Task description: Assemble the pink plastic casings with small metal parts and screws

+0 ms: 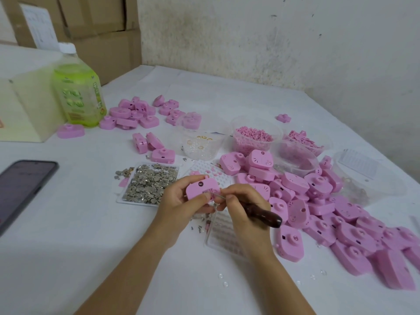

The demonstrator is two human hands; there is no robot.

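Centrally, rounded pink casing, wooden-handled tool

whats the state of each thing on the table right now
pink casing, held up in the left hand
wooden-handled tool, gripped by the right hand, tip at the casing
green bottle, upright, cap on
phone, flat, screen up
metal parts tray, uncovered, filled
pink pellet tub, uncovered, holds pellets
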